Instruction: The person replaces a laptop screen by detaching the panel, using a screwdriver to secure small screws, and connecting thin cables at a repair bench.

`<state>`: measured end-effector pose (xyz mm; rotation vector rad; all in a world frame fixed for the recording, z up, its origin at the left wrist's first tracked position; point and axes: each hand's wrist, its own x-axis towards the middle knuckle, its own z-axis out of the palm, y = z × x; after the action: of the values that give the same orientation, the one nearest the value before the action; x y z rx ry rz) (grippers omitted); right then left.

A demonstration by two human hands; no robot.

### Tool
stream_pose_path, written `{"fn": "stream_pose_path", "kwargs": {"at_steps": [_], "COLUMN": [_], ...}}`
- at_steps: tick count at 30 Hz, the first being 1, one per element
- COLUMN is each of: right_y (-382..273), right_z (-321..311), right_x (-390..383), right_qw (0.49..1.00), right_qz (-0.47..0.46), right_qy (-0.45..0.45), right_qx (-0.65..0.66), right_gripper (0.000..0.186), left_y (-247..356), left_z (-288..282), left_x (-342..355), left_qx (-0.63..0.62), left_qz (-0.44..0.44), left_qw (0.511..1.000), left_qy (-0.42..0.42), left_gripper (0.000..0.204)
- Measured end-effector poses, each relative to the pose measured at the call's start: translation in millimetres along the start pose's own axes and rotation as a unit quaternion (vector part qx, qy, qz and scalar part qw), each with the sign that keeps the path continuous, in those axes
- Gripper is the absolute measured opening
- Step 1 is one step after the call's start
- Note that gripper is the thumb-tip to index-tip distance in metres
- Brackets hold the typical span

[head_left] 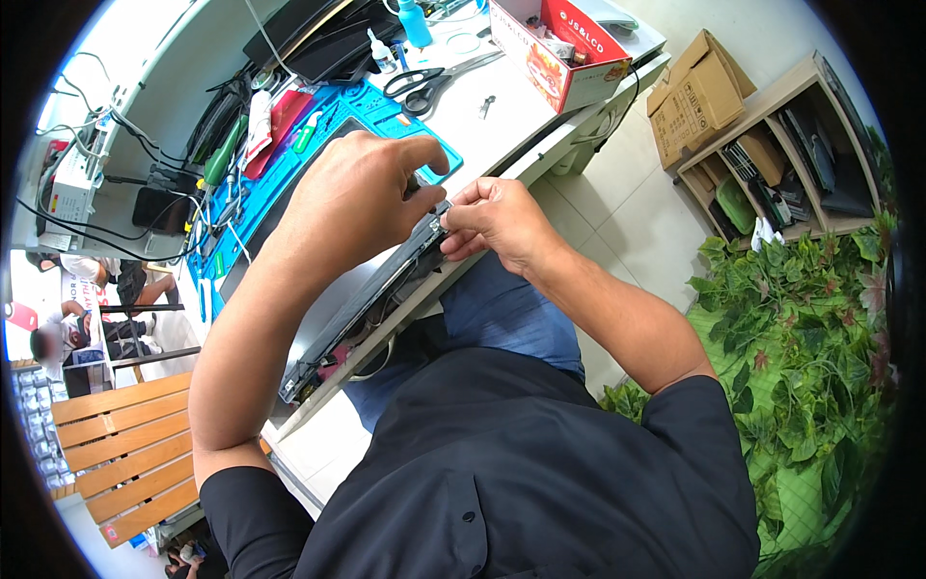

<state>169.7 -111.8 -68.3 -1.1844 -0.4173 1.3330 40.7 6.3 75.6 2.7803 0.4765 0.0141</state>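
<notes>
My left hand is over the bench, its fingers curled at the upper end of a long, thin dark laptop part with a silvery strip along it. Whatever those fingers grip is mostly hidden behind them. My right hand is beside it, thumb and index finger pinched on a small metal piece at that end of the part. The long part lies along the bench's front edge, on or against a grey panel. A blue work mat with tools lies behind my left hand.
Scissors, small bottles, a red-and-white box and cables crowd the white bench. Cardboard boxes, a wooden shelf and artificial foliage stand right. A slatted wooden bench and other people are left.
</notes>
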Motion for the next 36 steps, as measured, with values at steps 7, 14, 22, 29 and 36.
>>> {"fn": "stream_pose_path", "kwargs": {"at_steps": [7, 14, 22, 29, 36], "right_y": [3.1, 1.8, 0.7, 5.2, 7.3], "right_z": [-0.3, 1.4, 1.2, -2.0, -8.9], "right_x": [1.9, 0.4, -1.4, 1.2, 0.9], "right_qw": [1.0, 1.0, 1.0, 0.999, 0.999], "right_qz": [-0.004, -0.01, -0.005, -0.022, -0.016], "right_qy": [-0.001, 0.008, 0.008, -0.005, -0.02], "right_qx": [-0.006, 0.012, -0.015, 0.025, 0.039], "right_gripper": [0.014, 0.014, 0.015, 0.017, 0.023], "left_y": [-6.8, -14.6, -9.6, -16.4, -21.8], "left_z": [7.5, 12.4, 14.1, 35.5, 50.9], "left_x": [-4.5, -6.8, -14.5, -24.1, -33.0], "left_qx": [-0.037, -0.045, -0.065, -0.15, -0.186], "left_qz": [0.087, 0.124, 0.05, 0.025, -0.018], "left_qw": [0.994, 0.987, 0.994, 0.978, 0.951], "left_qy": [0.06, 0.09, 0.077, 0.142, 0.248], "left_gripper": [0.036, 0.041, 0.068, 0.085, 0.081]}}
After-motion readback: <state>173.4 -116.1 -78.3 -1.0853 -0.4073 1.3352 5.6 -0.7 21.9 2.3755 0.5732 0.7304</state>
